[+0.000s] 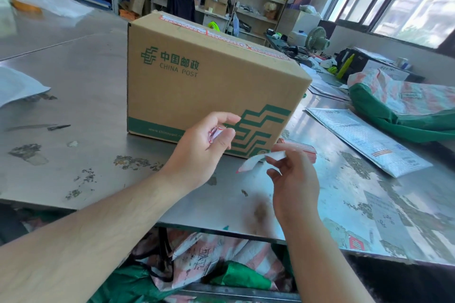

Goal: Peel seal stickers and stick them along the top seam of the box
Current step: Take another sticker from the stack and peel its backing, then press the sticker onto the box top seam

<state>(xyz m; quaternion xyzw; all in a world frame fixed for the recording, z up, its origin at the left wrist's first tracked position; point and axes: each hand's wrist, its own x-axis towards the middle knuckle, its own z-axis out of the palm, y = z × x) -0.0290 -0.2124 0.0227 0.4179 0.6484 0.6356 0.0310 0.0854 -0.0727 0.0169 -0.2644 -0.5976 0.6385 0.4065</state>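
Closest to me, the right hand [293, 177] pinches a curling white strip [258, 158] with a red edge between thumb and fingertips, just above the steel worktop [86, 86]. Beside it, the left hand [206, 142] is half-curled around a crumpled red-and-white sticker [216, 133]. Behind both stands the China Post box [197, 86], red-printed seal stickers [221, 37] already lying along its top seam. Farther right lies a padded mailer [369, 140].

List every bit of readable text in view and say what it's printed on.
"中国邮政" – front of the brown cardboard box.
"CHINA POST" – same face, below it.
"www.chinapost..." – green band at the box's base, partly hidden by the left hand.
Red-and-white seal stickers on top: blurred.
Grey mailer: too small.
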